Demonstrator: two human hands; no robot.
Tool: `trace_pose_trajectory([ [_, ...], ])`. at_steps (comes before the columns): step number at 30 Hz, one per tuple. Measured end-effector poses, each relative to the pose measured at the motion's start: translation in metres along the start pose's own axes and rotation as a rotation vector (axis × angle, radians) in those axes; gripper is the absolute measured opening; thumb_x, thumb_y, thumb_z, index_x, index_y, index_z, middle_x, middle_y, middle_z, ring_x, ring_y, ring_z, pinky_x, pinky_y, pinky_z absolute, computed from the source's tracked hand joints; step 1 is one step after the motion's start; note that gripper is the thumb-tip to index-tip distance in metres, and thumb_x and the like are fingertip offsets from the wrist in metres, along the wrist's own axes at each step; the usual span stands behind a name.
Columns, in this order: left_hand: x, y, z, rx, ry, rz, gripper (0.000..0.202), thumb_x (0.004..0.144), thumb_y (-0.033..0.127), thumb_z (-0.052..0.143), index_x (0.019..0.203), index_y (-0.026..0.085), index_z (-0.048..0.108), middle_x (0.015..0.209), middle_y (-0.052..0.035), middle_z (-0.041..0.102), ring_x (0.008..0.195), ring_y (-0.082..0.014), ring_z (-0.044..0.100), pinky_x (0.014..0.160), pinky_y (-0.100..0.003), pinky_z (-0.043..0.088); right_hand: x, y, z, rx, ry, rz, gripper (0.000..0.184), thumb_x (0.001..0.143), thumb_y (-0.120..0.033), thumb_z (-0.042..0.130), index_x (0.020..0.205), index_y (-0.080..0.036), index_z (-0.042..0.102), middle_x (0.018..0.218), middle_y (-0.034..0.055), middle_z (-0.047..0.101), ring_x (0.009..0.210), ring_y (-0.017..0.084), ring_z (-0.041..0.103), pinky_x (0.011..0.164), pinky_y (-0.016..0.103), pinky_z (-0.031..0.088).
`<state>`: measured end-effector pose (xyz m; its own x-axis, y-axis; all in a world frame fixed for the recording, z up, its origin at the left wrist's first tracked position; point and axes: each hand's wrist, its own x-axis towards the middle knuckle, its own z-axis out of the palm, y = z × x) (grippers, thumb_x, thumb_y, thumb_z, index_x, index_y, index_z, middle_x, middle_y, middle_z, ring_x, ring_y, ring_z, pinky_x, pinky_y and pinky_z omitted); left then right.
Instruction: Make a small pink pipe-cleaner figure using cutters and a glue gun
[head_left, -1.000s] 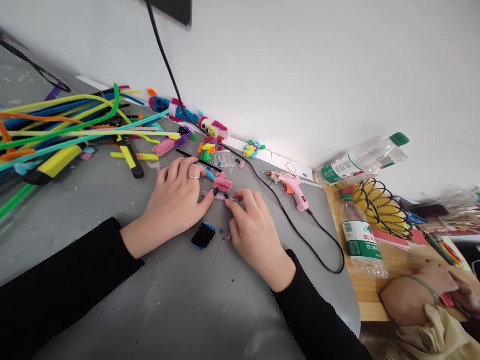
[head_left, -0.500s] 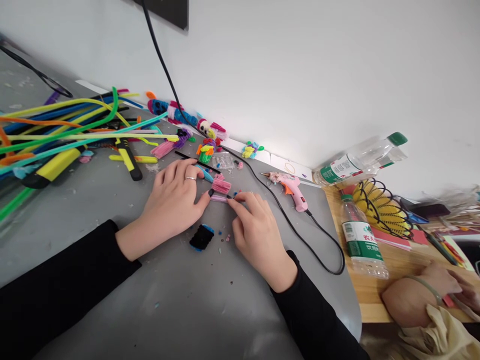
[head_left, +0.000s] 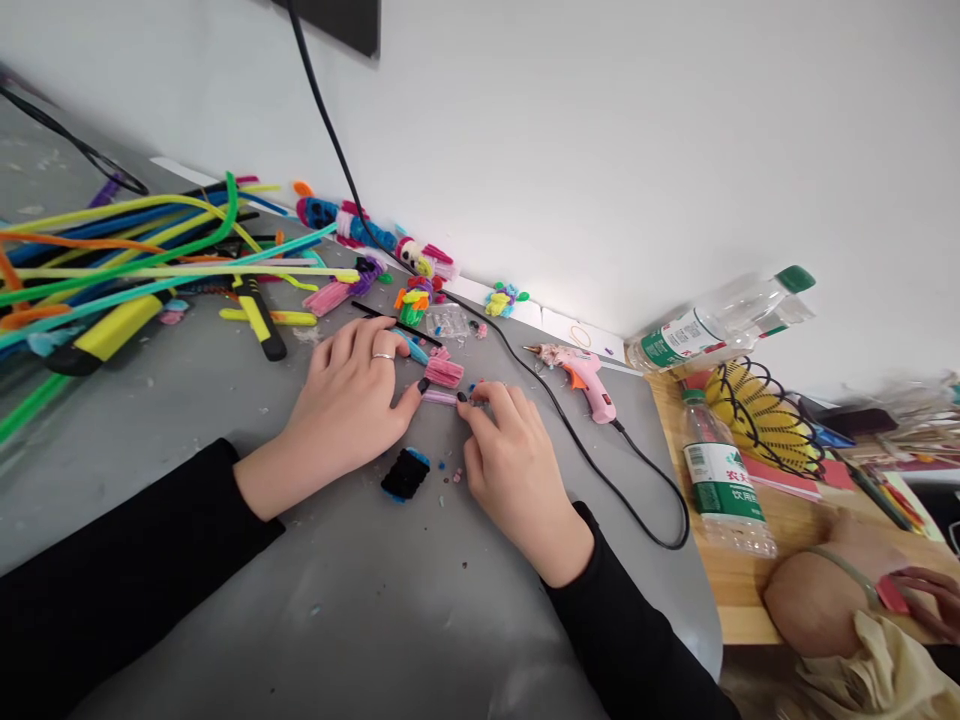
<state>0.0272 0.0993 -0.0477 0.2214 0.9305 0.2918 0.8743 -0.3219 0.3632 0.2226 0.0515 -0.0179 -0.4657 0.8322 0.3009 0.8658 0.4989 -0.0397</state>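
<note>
On the grey table a short lilac pipe cleaner piece (head_left: 439,398) lies between my two hands. My left hand (head_left: 352,400), with a ring on one finger, holds its left end down with the thumb. The other fingers of that hand stretch forward over a light blue pipe cleaner piece (head_left: 413,347). At the lilac piece's right end, my right hand (head_left: 514,460) grips with its fingertips, fingers curled; its thumb tip is partly hidden. Just beyond lies a pink pipe cleaner block (head_left: 444,373). Nearer me sits a black and blue pipe cleaner block (head_left: 406,474).
A pink glue gun (head_left: 581,378) with a black cord rests at right. Pipe cleaners (head_left: 150,240) and yellow-black pliers (head_left: 259,320) lie left. Small pipe cleaner figures (head_left: 367,232) line the wall. Plastic bottles (head_left: 724,480) and another person's arm (head_left: 817,590) are far right.
Both my hands stay almost in place on the lilac piece. At far right, the other person's hands have shifted, and a red piece shows more there.
</note>
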Motion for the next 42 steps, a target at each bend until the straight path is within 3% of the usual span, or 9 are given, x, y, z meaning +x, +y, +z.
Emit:
trace_pose_trajectory([
  [8, 0.0040, -0.0081, -0.0006, -0.069, -0.086, -0.089, 0.026, 0.095, 0.036, 0.046, 0.112, 0.018, 0.056, 0.150, -0.0201, 0.053, 0.143, -0.0404, 0.045, 0.113, -0.059, 0.040, -0.0005, 0.0002, 0.0011, 0.045, 0.025, 0.003, 0.035, 0.090, 0.000, 0.043, 0.107, -0.011, 0.072, 0.114, 0.0165, 0.067, 0.097, 0.029, 0.056, 0.078, 0.041, 0.051],
  [23, 0.0042, -0.0030, -0.0013, -0.015, -0.070, -0.071, 0.029, 0.093, 0.031, 0.046, 0.115, 0.015, 0.056, 0.150, -0.0234, 0.052, 0.144, -0.0422, 0.044, 0.111, -0.060, 0.041, 0.0006, -0.0001, 0.0005, 0.056, -0.023, 0.016, 0.035, 0.090, 0.000, 0.042, 0.105, -0.012, 0.071, 0.115, 0.0175, 0.064, 0.098, 0.029, 0.054, 0.077, 0.042, 0.050],
  [30, 0.0087, -0.0041, -0.0063, -0.087, -0.153, -0.171, 0.025, 0.092, 0.032, 0.045, 0.112, 0.021, 0.057, 0.154, -0.0162, 0.052, 0.148, -0.0378, 0.041, 0.117, -0.057, 0.038, 0.0003, 0.0008, 0.0004, 0.058, -0.014, 0.019, 0.035, 0.091, 0.000, 0.042, 0.106, -0.011, 0.072, 0.115, 0.0172, 0.065, 0.099, 0.029, 0.055, 0.079, 0.041, 0.051],
  [42, 0.0039, -0.0052, 0.0002, -0.084, -0.046, -0.077, 0.027, 0.090, 0.027, 0.047, 0.114, 0.021, 0.058, 0.149, -0.0183, 0.056, 0.144, -0.0405, 0.044, 0.112, -0.061, 0.040, -0.0003, 0.0011, 0.0002, 0.074, -0.035, 0.035, 0.036, 0.091, 0.000, 0.042, 0.107, -0.012, 0.071, 0.116, 0.0170, 0.064, 0.099, 0.028, 0.054, 0.078, 0.042, 0.051],
])
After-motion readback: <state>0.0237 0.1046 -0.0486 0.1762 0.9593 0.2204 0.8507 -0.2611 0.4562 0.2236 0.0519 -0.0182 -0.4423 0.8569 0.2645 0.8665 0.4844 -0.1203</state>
